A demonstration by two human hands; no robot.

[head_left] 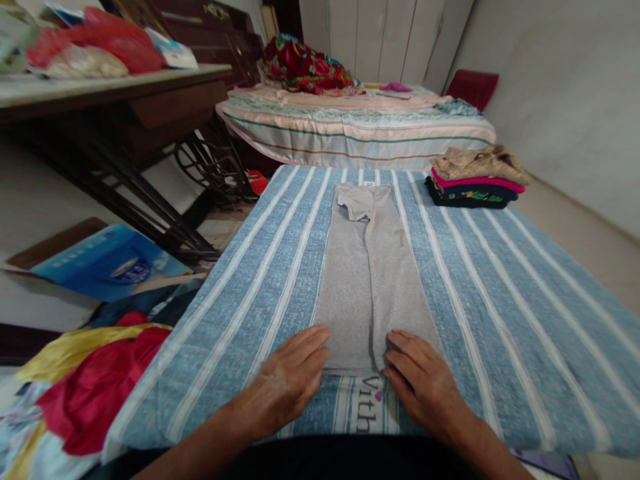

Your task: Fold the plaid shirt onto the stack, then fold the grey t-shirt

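A grey short-sleeved shirt lies flat, its sides folded inward so that two long panels meet near the middle. One sleeve shows near the top, below a small white label. My left hand is at the shirt's lower left corner, fingers stretched out and close together, holding nothing. At the lower right, my right hand rests on the shirt near its hem. Its fingers are slightly bent and apart from the thumb, with nothing seen between them.
The shirt lies on a blue striped bed cover. A stack of folded clothes sits at the far right corner. Loose red and yellow clothes are heaped on the left, below a table. Another bed stands behind.
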